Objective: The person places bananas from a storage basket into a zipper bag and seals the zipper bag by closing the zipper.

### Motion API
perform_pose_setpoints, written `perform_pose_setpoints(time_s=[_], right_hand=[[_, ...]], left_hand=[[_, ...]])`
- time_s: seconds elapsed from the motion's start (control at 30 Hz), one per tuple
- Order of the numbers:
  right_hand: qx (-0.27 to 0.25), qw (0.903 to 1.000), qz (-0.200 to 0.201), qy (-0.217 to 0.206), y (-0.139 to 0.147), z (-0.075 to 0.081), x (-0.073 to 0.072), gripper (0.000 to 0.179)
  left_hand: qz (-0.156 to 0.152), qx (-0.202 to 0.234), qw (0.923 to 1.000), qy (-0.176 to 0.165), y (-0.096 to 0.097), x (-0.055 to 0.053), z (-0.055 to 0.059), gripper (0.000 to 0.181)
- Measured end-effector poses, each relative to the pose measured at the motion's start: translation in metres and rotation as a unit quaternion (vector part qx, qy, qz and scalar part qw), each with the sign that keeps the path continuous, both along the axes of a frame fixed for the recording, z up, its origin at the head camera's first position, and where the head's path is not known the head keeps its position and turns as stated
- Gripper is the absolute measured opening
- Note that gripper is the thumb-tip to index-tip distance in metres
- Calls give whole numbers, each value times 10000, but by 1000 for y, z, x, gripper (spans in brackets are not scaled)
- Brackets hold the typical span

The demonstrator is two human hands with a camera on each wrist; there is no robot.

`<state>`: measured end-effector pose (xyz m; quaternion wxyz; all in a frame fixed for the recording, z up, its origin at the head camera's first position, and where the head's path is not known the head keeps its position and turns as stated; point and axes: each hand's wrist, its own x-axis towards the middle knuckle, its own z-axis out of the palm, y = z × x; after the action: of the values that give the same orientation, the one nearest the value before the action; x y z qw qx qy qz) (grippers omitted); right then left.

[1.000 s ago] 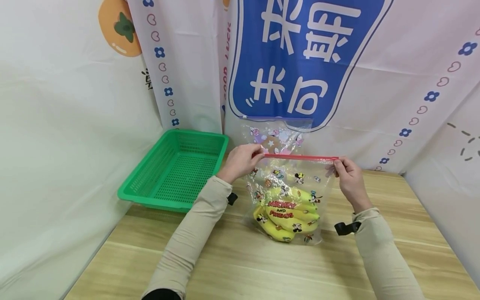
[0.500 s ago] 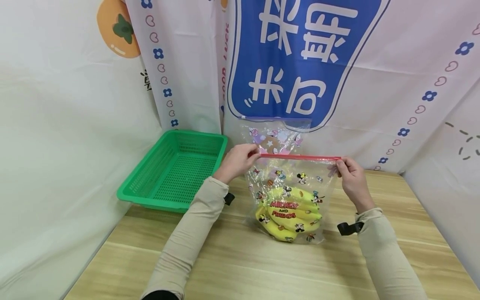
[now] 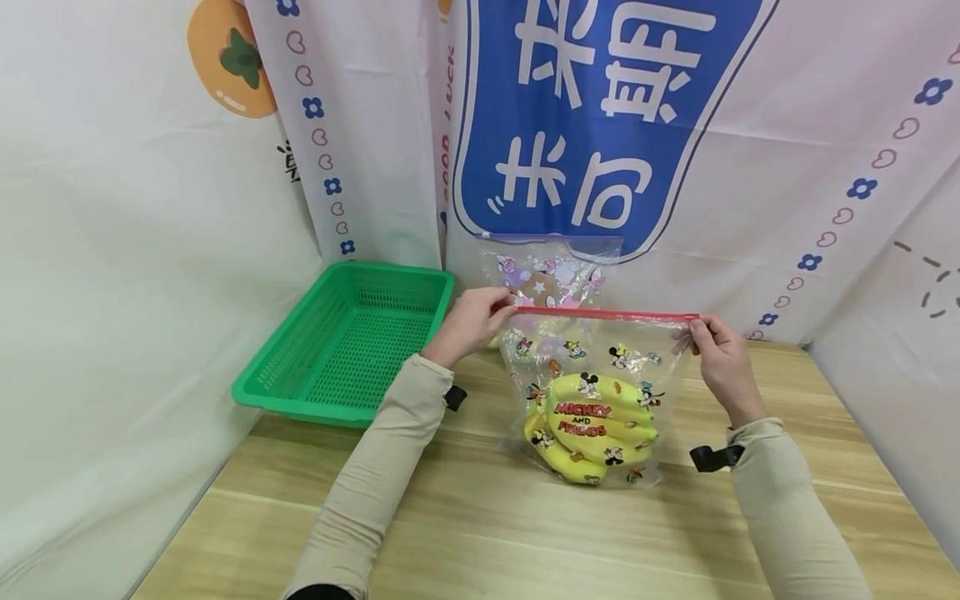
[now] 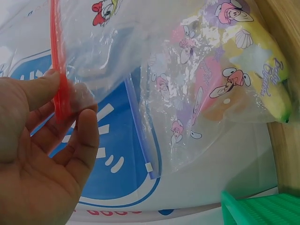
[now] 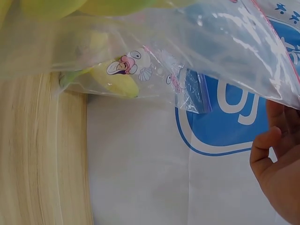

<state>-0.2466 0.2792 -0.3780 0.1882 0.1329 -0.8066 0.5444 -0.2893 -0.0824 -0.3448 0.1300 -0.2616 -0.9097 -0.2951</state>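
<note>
A clear zip bag (image 3: 592,358) with a red seal strip and printed cartoon figures stands upright on the table, a bunch of bananas (image 3: 600,442) inside it. My left hand (image 3: 474,321) pinches the strip's left end between thumb and fingers, as the left wrist view shows with the hand (image 4: 51,126) close up. At the opposite top corner my right hand (image 3: 723,367) pinches the red strip. The right wrist view catches only part of that hand (image 5: 281,154), at the bag's edge.
Behind stands a second clear zip bag (image 3: 551,267) with a purple strip and yellow fruit inside, leaning by the curtain (image 3: 390,167). A green basket (image 3: 345,350) sits on the left of the wooden table (image 3: 465,525).
The bag with the bananas has shifted a little to the right. My right hand has moved right with its corner, while my left hand has slid slightly left along the strip.
</note>
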Motion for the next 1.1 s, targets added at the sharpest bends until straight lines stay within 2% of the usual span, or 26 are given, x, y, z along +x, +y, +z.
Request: perform_pose_setpoints(time_s=[0.1,0.37,0.5,0.63,0.77,0.9,1.1], right_hand=[[35,10000,-73,22,2,1,0,31],[81,9999,-135,65,11,3,1,30],[169,9983,-554,93,15,2,-2,28],[-24,9964,-833,139,20,5,-6,25],[-123,9954,-946,3,30,10,-10,23],[54,9919,-1253,-222,44,11,-16,23],[410,9830,-1549,-901,61,15,-19,34]], left_hand=[[7,35,10000,11,-2,0,0,13],[-5,185,9996,-217,-1,4,0,14],[-4,810,9955,-502,11,5,-5,14],[97,1596,9836,-836,26,4,-13,12],[155,1887,9775,-927,42,2,-19,10],[109,1914,9776,-873,57,-4,-23,13],[295,1657,9819,-874,79,-16,-27,9]])
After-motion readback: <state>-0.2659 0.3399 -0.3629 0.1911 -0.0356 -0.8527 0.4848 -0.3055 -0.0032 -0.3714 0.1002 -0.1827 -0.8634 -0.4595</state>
